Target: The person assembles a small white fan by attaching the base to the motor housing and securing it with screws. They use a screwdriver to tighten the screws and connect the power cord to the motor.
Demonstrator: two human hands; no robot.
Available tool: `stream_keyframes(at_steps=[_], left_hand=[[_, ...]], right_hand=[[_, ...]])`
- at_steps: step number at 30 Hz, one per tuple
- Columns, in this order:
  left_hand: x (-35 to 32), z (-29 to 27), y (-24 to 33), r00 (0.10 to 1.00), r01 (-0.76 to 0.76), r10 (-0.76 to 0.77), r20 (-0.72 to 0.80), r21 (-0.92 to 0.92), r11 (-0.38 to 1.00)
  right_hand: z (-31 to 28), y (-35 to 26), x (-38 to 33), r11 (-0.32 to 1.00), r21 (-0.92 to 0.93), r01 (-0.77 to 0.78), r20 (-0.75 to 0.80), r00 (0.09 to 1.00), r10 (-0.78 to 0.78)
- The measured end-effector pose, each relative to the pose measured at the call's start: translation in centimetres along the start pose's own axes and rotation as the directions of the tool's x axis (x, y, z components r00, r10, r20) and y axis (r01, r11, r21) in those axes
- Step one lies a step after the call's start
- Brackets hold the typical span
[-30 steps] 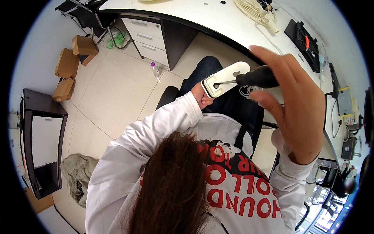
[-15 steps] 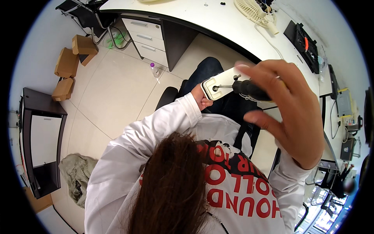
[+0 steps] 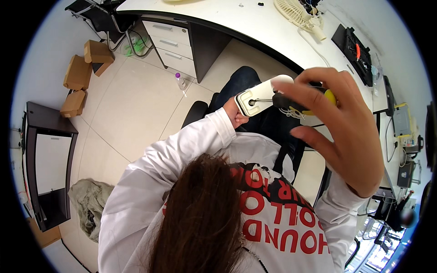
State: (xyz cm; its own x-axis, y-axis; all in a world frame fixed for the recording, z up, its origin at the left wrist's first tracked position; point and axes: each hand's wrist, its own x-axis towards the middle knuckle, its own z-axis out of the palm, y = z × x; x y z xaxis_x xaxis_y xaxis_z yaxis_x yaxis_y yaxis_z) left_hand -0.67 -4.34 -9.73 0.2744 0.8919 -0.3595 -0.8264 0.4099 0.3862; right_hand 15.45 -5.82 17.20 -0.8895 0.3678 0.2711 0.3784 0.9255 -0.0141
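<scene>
My left hand (image 3: 234, 112) is closed around the near-left end of a long off-white plastic part (image 3: 261, 93) with a rounded end. A round dark hole shows in that end, and the metal shaft of a screwdriver (image 3: 298, 105) reaches into it. The screwdriver has a black and yellow handle and lies almost level, pointing left. My right hand (image 3: 343, 123) curves around the handle, with its fingers along the far side. Its thumb stands off the handle on the near side, and the fingertips are somewhat blurred. Thin white strands, perhaps wire, hang below the handle.
Ahead is a white desk (image 3: 227, 11) with drawers (image 3: 168, 43). On it lie a cream fan part (image 3: 293, 16) and an open black tool case (image 3: 357, 54). A bottle with a purple cap (image 3: 180, 83), cardboard boxes (image 3: 78, 73) and a crumpled cloth (image 3: 91, 204) are on the floor.
My right hand has shifted slightly right and turned about the handle, so its yellow part now shows. My left hand and the off-white part have stayed in place.
</scene>
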Motion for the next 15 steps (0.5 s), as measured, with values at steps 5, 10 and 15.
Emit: stream_keyframes(at_steps=[5,10,15], left_hand=[[-0.1,-0.4,0.0,1.000,-0.007,0.007,-0.018,0.007,1.000],[-0.2,-0.3,0.1,1.000,-0.013,0.013,-0.024,0.010,1.000],[0.0,0.0,0.1,1.000,0.003,-0.003,0.008,-0.004,1.000]], right_hand=[[0.9,-0.8,0.6,0.915,-0.123,-0.383,0.048,0.919,0.391],[0.3,-0.3,-0.3,0.989,-0.088,-0.122,0.062,0.990,0.127],[0.4,-0.2,-0.3,0.999,-0.038,-0.010,0.002,1.000,0.010]])
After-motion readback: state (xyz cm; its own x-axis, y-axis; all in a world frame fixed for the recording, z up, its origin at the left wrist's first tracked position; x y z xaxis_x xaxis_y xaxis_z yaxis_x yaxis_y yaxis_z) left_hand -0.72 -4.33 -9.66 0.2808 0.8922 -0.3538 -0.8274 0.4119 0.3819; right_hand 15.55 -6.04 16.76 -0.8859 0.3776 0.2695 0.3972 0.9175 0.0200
